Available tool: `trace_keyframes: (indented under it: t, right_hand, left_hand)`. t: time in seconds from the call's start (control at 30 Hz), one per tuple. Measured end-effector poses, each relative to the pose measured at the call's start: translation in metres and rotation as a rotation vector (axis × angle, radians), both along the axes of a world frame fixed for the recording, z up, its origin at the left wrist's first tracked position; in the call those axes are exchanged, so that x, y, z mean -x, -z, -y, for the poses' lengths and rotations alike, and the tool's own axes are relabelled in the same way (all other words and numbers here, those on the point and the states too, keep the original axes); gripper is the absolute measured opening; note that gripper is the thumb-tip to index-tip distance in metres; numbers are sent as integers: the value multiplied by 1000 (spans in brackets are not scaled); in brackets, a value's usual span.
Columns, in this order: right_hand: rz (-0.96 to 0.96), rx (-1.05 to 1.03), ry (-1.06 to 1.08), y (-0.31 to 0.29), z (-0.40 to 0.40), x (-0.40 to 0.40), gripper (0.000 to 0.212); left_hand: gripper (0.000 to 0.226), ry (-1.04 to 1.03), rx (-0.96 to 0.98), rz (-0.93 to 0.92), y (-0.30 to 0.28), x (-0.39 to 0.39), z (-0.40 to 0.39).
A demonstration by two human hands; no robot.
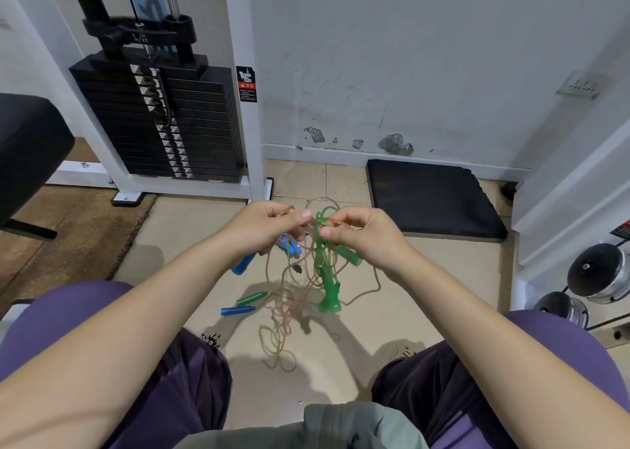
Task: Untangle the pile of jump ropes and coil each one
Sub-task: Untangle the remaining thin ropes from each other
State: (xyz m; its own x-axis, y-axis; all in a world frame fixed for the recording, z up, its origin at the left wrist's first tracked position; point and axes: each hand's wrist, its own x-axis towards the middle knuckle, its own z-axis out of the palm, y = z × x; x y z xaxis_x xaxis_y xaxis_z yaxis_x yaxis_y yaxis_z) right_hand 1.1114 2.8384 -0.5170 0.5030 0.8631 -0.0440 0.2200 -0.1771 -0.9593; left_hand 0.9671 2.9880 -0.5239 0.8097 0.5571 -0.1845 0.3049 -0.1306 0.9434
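Both my hands are up at frame centre, over the floor between my knees. My left hand (264,225) pinches a thin tan cord (308,271) with curled fingers, thumb tip showing. My right hand (361,232) pinches the green rope (320,240) right at the knot, fingers curled too. The hands sit close together, not touching. The tangle (300,278) hangs from both grips down to the tile floor (191,230), lower centre. A green handle (330,298) dangles upright in the middle of it; another green handle (252,298) and a blue handle (238,310) lie on the floor, lower left of the tangle. A second blue handle (243,264) hangs under my left hand, beside a blue-white striped bit I cannot make out. Loose tan loops (278,346) trail toward the bottom of frame. Weight stack (160,121) upper left, black mat (433,200) right of centre, dumbbells (600,271) far right.
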Motion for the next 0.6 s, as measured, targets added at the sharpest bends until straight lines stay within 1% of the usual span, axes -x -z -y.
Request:
trace_keyframes:
  t: [0.07, 0.13, 0.17, 0.23, 0.33, 0.43, 0.5, 0.53, 0.6]
  right_hand:
    - [19, -5, -78, -1, 0, 7, 10]
    - [8, -1, -125, -2, 0, 11, 16]
    - [-3, 9, -132, -2, -1, 11, 21]
    - [-22, 39, -125, -3, -1, 8, 24]
    - [-66, 30, -72, -5, 0, 2, 20]
    - [-136, -37, -15, -12, 3, -9, 22]
    - [-205, -52, 58, -19, 5, -20, 24]
    - [-195, -38, 88, -22, 6, -26, 25]
    - [-81, 53, 66, -26, 10, -30, 27]
  left_hand:
    - [38, 20, -39, -37, 5, -2, 4]
    - [33, 32, 35, -11, 7, -4, 7]
    - [28, 28, 81, 16, 6, -4, 7]
    - [22, 20, 105, 48, 4, -4, 5]
    - [15, -56, 36, 11, 4, -3, 0]
    - [17, -160, -119, -75, 7, -1, -5]
    - [23, -208, -146, -75, 8, 1, -9]
    - [26, -212, -128, -51, 7, 1, -10]
    - [28, -181, -91, 4, 6, 2, -10]
